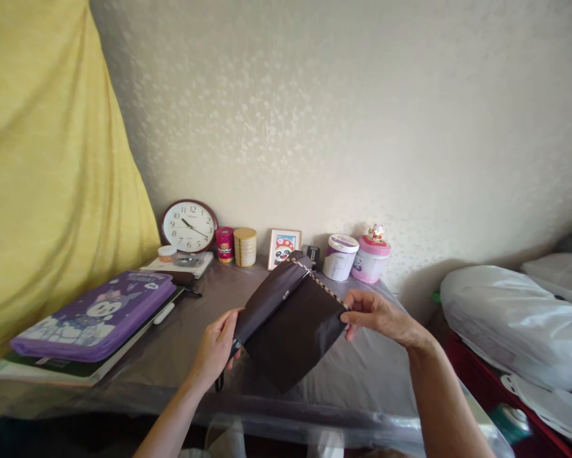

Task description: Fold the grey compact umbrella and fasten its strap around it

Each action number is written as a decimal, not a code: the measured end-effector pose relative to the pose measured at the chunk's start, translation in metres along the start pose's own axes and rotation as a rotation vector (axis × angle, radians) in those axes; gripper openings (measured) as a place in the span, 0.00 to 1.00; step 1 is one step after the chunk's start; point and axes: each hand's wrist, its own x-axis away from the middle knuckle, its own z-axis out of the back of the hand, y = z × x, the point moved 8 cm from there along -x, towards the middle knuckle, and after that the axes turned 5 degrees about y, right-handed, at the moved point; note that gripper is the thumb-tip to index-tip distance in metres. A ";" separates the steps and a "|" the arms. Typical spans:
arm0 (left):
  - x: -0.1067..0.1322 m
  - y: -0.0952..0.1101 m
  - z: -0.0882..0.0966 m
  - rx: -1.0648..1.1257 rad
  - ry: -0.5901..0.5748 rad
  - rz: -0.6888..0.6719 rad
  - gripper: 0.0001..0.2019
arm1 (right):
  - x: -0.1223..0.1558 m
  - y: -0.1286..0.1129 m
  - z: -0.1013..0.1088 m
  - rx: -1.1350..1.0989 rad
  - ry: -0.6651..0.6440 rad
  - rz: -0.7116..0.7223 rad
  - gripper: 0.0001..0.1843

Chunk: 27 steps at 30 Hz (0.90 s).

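Observation:
A dark folding umbrella (270, 300) is held above the table, tilted, its far end up and to the right. My left hand (215, 343) is closed around its lower end, by the handle, with a dark wrist strap hanging beneath. One loose panel of dark fabric (298, 337) spreads out to the right of the folded part. Along its upper edge runs a checked trim (331, 291). My right hand (374, 316) pinches the panel's right corner between thumb and fingers, pulling it fairly flat.
A grey-covered table (381, 375) stands against the wall. At left, a purple zip case (99, 312) lies on books. Along the back are a round clock (189, 226), two tins, a picture frame (284, 245) and two lidded tubs. White plastic bags (515, 318) sit at right.

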 end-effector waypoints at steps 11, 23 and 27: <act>0.007 -0.001 -0.016 -0.020 -0.082 0.016 0.26 | 0.005 -0.032 0.010 -0.047 0.243 0.228 0.12; 0.035 0.005 -0.047 -0.097 -0.261 0.013 0.24 | -0.015 -0.026 -0.004 0.033 0.257 0.341 0.19; 0.041 -0.003 -0.049 -0.082 -0.258 0.068 0.27 | -0.026 -0.015 -0.005 0.117 0.287 0.324 0.18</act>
